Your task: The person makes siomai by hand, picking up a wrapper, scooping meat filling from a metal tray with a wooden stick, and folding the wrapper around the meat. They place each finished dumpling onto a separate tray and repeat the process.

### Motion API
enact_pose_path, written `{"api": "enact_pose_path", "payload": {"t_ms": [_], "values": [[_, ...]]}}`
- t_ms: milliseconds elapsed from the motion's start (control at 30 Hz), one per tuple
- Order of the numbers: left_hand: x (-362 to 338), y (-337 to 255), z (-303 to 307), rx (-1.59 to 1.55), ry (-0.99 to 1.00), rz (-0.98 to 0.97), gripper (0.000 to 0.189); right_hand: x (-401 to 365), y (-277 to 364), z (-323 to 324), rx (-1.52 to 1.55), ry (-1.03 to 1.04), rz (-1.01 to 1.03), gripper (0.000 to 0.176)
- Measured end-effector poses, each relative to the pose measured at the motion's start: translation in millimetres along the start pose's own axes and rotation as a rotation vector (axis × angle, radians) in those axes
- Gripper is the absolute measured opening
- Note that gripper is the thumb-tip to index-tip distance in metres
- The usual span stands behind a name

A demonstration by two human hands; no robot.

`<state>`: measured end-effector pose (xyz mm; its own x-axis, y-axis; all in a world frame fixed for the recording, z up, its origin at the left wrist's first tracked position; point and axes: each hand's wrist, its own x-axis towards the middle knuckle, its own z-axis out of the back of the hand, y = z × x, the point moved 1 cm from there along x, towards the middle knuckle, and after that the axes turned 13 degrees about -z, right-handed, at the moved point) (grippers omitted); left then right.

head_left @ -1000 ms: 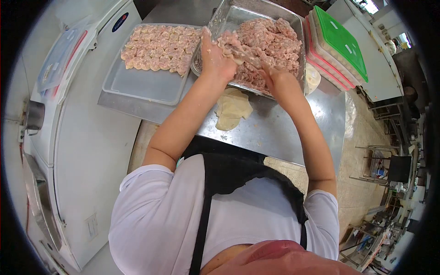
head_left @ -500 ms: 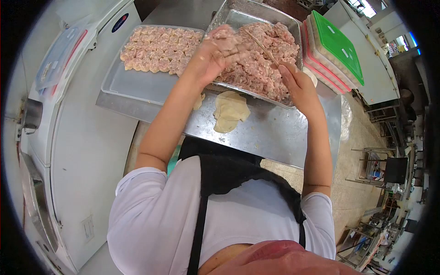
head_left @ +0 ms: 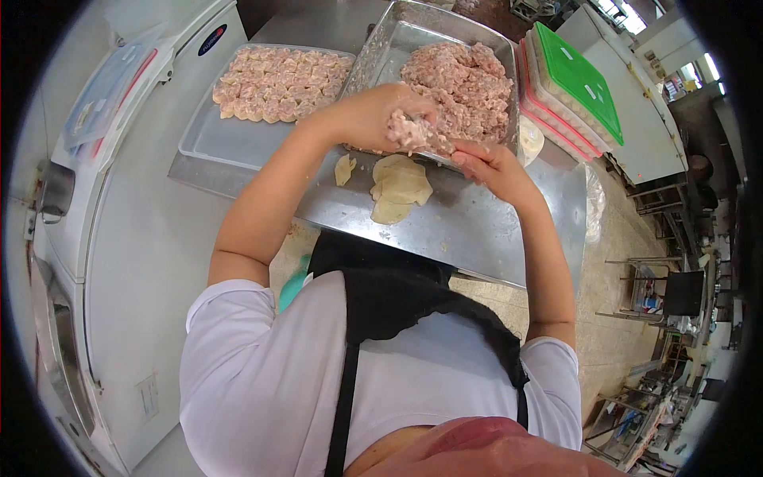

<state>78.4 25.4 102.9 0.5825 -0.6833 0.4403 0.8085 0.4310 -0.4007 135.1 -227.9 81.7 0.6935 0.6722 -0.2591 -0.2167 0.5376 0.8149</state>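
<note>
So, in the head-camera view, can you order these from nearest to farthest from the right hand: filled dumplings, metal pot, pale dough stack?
From the right hand:
1. Pale dough stack, to its left, on the steel table.
2. Filled dumplings, farther left, on the tray.
3. Metal pot, at the picture's far left.

Metal pan [head_left: 384,57], near-left rim: partly hidden behind my left hand [head_left: 383,111]. Over that rim, meat [head_left: 408,131] at my fingers smears; thin tool [head_left: 442,145] in my right hand [head_left: 497,168] too blurred to make out its tip. Left of pan, tray [head_left: 213,143] corner covered by my forearm [head_left: 282,191]. Right of pan, label [head_left: 566,52] too small to read
</note>
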Motion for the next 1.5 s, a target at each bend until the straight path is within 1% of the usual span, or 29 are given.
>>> {"api": "enact_pose_path", "payload": {"t_ms": [33,100,133,200,267,333,367,433,500,533,600,633,667,700,733,800,833,867,900,933,1000,1067,1133,1200,1267,1333,1400,1433,1500], "values": [[-1,3,-5,0.001,0.003,0.000,0.045,8,-12,6,0.002,-0.001,0.001,0.032],[-5,12,-12,-0.087,-0.145,0.131,0.044,19,-18,22,-0.314,-0.257,0.340,0.028],[-5,16,-17,-0.082,-0.144,0.132,0.044,16,-16,24,-0.313,-0.258,0.344,0.028],[-6,30,-26,-0.510,-0.347,0.638,0.043,5,0,30,-0.696,-0.644,0.327,0.025],[-14,59,-42,-0.494,-0.365,0.586,0.046,0,14,12,-0.647,-0.709,0.374,0.024],[-13,64,-51,-0.494,-0.366,0.536,0.050,14,-10,-2,-0.708,-0.609,0.362,0.023],[-8,58,-50,-0.487,-0.350,0.595,0.052,28,-36,11,-0.724,-0.565,0.205,0.026],[-2,48,-40,-0.465,-0.345,0.646,0.053,19,-42,38,-0.802,-0.556,0.095,0.026],[-3,28,-33,-0.352,-0.513,0.406,0.056,0,-24,49,-0.860,-0.495,-0.128,0.028],[-1,15,-24,-0.358,-0.511,0.407,0.056,-9,-19,53,-0.860,-0.492,-0.134,0.028],[5,-4,-2,-0.365,-0.300,0.554,0.056,-21,-12,66,-0.489,-0.521,-0.056,0.031],[5,3,-5,-0.365,-0.301,0.550,0.056,-28,-5,64,-0.272,-0.468,-0.088,0.031],[5,15,-10,-0.161,-0.322,0.390,0.057,-31,2,58,-0.271,-0.471,-0.089,0.031],[5,22,-14,0.040,-0.338,0.227,0.058,-33,10,47,-0.262,-0.419,0.037,0.030],[6,23,-16,0.037,-0.334,0.225,0.058,-32,17,37,-0.253,-0.365,0.161,0.030],[12,24,-24,-0.102,-0.330,0.114,0.049,-17,2,22,-0.256,-0.348,0.190,0.029],[15,25,-25,-0.104,-0.333,0.113,0.049,-11,-1,26,-0.260,-0.252,0.095,0.029],[17,29,-24,-0.195,-0.222,0.235,0.051,-2,-6,31,-0.267,-0.154,0.003,0.029],[17,33,-25,-0.289,-0.106,0.358,0.053,4,-2,34,-0.300,-0.203,0.238,0.027],[13,39,-29,-0.293,-0.109,0.362,0.053,4,-2,35,-0.301,-0.197,0.236,0.027],[1,58,-42,-0.585,-0.384,0.673,0.045,-1,11,34,-0.747,-0.629,0.215,0.024],[-4,73,-47,-0.572,-0.367,0.632,0.045,5,15,16,-0.723,-0.719,0.323,0.023],[-11,88,-62,-0.572,-0.329,0.594,0.045,25,-11,2,-0.724,-0.599,0.249,0.023],[-16,102,-72,-0.386,-0.453,0.516,0.052,36,-40,25,-0.630,-0.600,0.229,0.025],[-11,64,-42,-0.370,-0.408,0.523,0.052,23,-33,40,-0.868,-0.516,-0.039,0.024],[-8,29,-18,-0.370,-0.381,0.539,0.052,3,-13,52,-0.934,-0.481,-0.126,0.031],[-5,14,-5,-0.261,-0.456,0.351,0.050,-9,-5,65,-0.649,-0.580,-0.011,0.030],[-5,17,-8,-0.263,-0.457,0.350,0.050,-17,6,64,-0.652,-0.580,-0.012,0.030],[-4,23,-14,-0.121,-0.520,0.146,0.045,-27,27,51,-0.226,-0.384,0.048,0.030]]}}
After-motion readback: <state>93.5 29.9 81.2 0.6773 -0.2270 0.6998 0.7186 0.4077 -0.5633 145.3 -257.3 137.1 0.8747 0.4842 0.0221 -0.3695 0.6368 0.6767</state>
